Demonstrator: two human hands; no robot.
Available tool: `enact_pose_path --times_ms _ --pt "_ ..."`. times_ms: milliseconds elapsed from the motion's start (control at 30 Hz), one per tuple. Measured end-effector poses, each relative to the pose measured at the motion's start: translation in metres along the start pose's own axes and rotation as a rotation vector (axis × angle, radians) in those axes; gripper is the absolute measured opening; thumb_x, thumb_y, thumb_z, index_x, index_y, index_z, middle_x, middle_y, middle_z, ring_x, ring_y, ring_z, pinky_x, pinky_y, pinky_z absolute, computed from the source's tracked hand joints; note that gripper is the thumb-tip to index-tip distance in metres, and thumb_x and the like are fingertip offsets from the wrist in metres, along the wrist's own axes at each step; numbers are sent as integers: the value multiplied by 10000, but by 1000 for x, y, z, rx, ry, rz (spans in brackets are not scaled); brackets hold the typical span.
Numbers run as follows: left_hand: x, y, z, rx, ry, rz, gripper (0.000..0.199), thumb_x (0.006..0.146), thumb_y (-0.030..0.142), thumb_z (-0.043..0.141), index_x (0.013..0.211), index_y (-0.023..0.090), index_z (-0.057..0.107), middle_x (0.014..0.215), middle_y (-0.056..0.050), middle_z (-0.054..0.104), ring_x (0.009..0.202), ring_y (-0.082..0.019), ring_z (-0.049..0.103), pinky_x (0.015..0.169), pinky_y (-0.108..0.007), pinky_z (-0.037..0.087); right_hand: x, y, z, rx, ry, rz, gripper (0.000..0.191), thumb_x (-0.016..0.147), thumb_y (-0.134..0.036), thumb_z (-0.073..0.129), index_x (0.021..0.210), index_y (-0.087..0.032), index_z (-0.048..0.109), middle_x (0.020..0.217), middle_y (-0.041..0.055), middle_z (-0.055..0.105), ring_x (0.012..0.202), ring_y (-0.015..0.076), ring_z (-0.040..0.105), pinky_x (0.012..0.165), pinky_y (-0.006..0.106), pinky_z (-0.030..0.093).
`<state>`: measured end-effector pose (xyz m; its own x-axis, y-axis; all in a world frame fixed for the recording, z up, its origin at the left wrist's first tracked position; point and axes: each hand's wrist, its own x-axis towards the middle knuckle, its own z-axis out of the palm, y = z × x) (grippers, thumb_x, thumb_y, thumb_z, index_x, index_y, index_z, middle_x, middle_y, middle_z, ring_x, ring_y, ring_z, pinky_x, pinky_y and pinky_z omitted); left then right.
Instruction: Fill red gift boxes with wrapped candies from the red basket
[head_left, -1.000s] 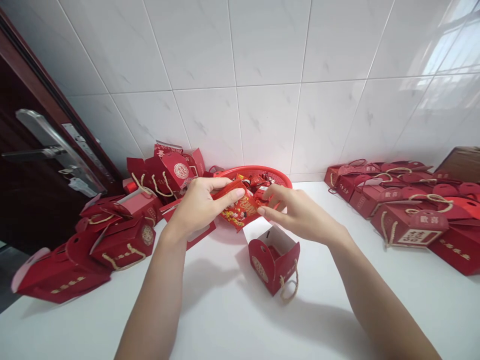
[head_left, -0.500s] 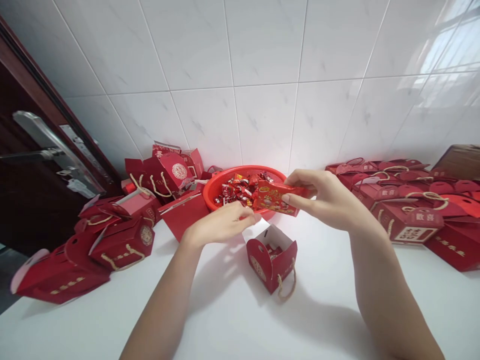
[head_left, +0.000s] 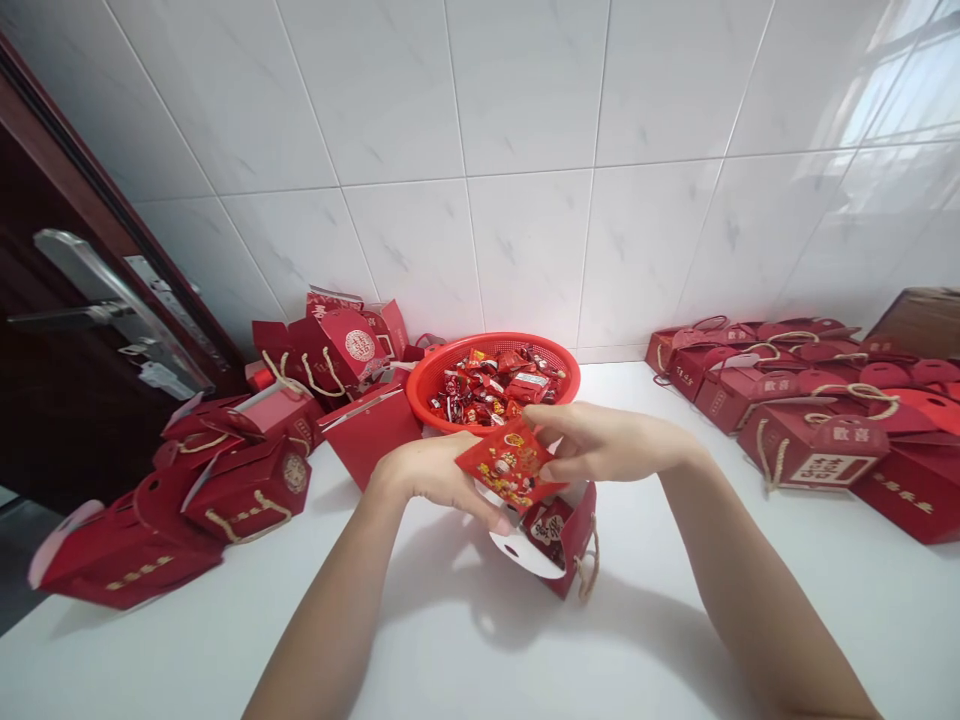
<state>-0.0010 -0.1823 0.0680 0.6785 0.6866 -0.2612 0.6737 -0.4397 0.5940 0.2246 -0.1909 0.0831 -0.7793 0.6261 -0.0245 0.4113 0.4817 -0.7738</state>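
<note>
A small red gift box (head_left: 576, 540) with a twine handle stands on the white table, its top open. Its near flap (head_left: 529, 553) is folded outward, white inside up; a red piece with pale characters shows inside. My right hand (head_left: 600, 440) pinches a shiny red printed packet (head_left: 512, 464) above the opening. At the box's left, my left hand (head_left: 435, 475) holds the box, its thumb against the near flap; the packet hides its other fingers. Behind both hands sits a red plastic basket (head_left: 418, 385) of wrapped candies (head_left: 480, 385).
Several red gift boxes (head_left: 244, 490) crowd the left side, and another open red box (head_left: 371, 430) stands beside the basket. Rows of closed gift boxes (head_left: 814, 440) fill the right. A tiled wall (head_left: 525, 250) rises behind; a dark door (head_left: 60, 400) is at far left.
My right hand has brought the packet from over the basket toward me, down to the box. My left hand has moved onto the box, and its near flap has swung outward.
</note>
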Motion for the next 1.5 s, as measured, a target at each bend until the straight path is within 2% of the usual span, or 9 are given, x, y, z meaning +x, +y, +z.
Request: enact_pose_path --times_ms 100,300,467,700,900,1033,1133,1333,1500 --pt "3 -2 -2 81 -93 -91 487 609 519 804 979 221 697 923 -20 702 825 -223 650 643 -259 468 -4 1 1 -131 -37 43 151 750 -103 574 801 -209 480 709 -30 531 603 115 443 520 240 347" --pt "6 -2 -4 177 -118 -165 813 575 560 806 1305 261 608 1008 -45 676 861 -238 655 593 -234 435 -10 7 1 -317 3 196 165 705 -65 590 704 -212 516 577 -48 475 496 108 381 494 262 288" --pt "5 -1 -3 186 -140 -140 742 591 545 784 1257 250 640 949 -36 679 845 -239 652 609 -238 437 -8 5 2 -312 -48 198 99 720 -121 627 751 -208 592 663 -23 594 550 118 476 501 249 320" --pt "2 1 -1 188 -119 -246 843 580 599 782 1325 256 591 1154 -93 642 989 -295 641 667 -265 453 -6 7 5 -406 -5 321 231 700 -69 580 857 -219 658 716 8 651 570 137 523 492 245 315" --pt "2 0 2 203 -78 -183 808 581 599 773 1304 277 610 1150 -77 642 1004 -289 623 687 -266 447 -10 -9 13 -447 21 169 204 745 -40 531 816 -194 644 703 5 619 559 120 492 507 255 309" --pt "1 2 3 191 -70 -123 712 599 563 766 1244 285 647 1098 -50 659 1014 -279 610 703 -259 436 -3 -17 27 -466 -135 53 280 831 -46 447 833 -180 693 701 18 627 584 121 489 526 259 317" --pt "1 4 3 209 -63 -166 756 603 551 760 1292 274 617 1108 -57 650 1025 -282 601 692 -259 429 9 -12 38 -504 -272 111 334 842 -57 433 899 -193 733 751 32 661 592 130 496 517 260 319" --pt "2 6 3 256 -96 -150 732 608 572 744 1264 271 620 1135 -51 643 1037 -276 587 673 -255 422 31 -2 52 -542 -358 255 372 895 -152 441 1120 -232 727 969 62 717 778 186 602 582 260 372" --pt "2 5 5 294 -74 -172 784 601 621 735 1298 294 589 1125 -48 623 1044 -281 575 707 -271 430 21 0 40 -478 -344 172 299 881 -224 551 1129 -226 719 901 36 705 743 170 599 577 248 388"
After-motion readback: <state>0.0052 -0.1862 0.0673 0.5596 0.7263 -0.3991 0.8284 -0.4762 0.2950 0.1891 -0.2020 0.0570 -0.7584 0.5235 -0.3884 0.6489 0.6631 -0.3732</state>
